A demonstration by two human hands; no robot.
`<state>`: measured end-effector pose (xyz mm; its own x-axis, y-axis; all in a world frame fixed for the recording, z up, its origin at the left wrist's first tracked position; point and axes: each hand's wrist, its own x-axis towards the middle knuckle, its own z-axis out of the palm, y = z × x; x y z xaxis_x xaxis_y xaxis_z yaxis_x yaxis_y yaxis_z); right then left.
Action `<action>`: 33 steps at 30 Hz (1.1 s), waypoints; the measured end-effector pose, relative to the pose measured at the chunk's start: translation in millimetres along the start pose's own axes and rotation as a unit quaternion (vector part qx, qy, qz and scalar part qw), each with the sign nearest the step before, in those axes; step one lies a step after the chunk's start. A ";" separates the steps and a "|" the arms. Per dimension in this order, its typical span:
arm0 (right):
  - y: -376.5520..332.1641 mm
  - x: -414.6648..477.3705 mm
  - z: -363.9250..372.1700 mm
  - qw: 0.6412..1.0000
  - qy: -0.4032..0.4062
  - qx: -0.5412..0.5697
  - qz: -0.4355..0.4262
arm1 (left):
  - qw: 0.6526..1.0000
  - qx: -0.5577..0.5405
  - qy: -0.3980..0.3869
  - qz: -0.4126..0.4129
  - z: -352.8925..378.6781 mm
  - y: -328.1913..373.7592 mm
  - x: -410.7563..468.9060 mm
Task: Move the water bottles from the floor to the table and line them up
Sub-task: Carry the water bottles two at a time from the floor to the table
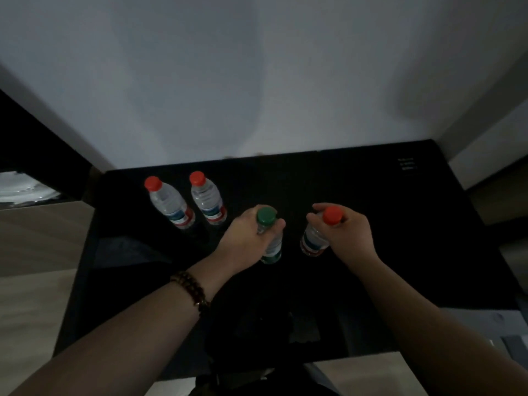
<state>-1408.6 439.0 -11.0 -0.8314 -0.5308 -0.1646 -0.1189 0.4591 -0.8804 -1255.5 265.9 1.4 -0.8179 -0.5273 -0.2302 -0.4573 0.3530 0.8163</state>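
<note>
Two clear water bottles with red caps stand upright side by side on the black table (357, 195), one at the left (168, 204) and one just right of it (208, 200). My left hand (245, 238) grips the neck of a green-capped bottle (270, 238) whose base is at the tabletop, right of that pair. My right hand (345, 232) grips the neck of a third red-capped bottle (315, 238), a hand's width further right. Whether the two held bottles rest on the table or hover just above it is unclear.
The table stands against a pale wall (257, 81). Light floor (34, 281) shows past the table's left and front edges. A small white label (407, 164) sits at the table's far right corner. A bead bracelet (191, 290) is on my left wrist.
</note>
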 end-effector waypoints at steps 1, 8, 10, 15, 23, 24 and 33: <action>3.0 6.8 -4.1 1.000 -0.011 -0.001 0.006 | 1.000 -0.002 -0.001 -0.003 3.6 2.8 5.5; 19.2 41.3 -19.6 0.997 -0.064 -0.029 0.009 | 0.999 0.003 -0.020 -0.028 20.8 5.4 33.5; 24.0 46.4 -20.1 0.996 -0.075 -0.035 0.013 | 0.999 0.007 -0.022 -0.034 24.7 4.0 37.8; 27.1 53.7 -22.2 0.995 -0.095 -0.010 0.006 | 0.999 0.015 -0.008 -0.033 32.6 0.6 42.0; 29.5 58.1 -23.1 0.991 -0.133 -0.022 0.009 | 0.998 0.043 -0.036 -0.036 39.3 3.7 42.0; 29.9 58.6 -23.8 0.989 -0.143 -0.022 0.017 | 0.997 0.046 -0.048 -0.039 40.2 5.0 41.3; 29.9 59.4 -24.5 0.986 -0.158 -0.050 0.024 | 0.994 0.048 -0.085 -0.056 39.0 12.2 40.8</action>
<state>-1474.8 438.7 -36.3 -0.6279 -0.6956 -0.3491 -0.1507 0.5487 -0.8223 -1308.1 278.9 -18.7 -0.8033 -0.4326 -0.4094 -0.5736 0.3765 0.7275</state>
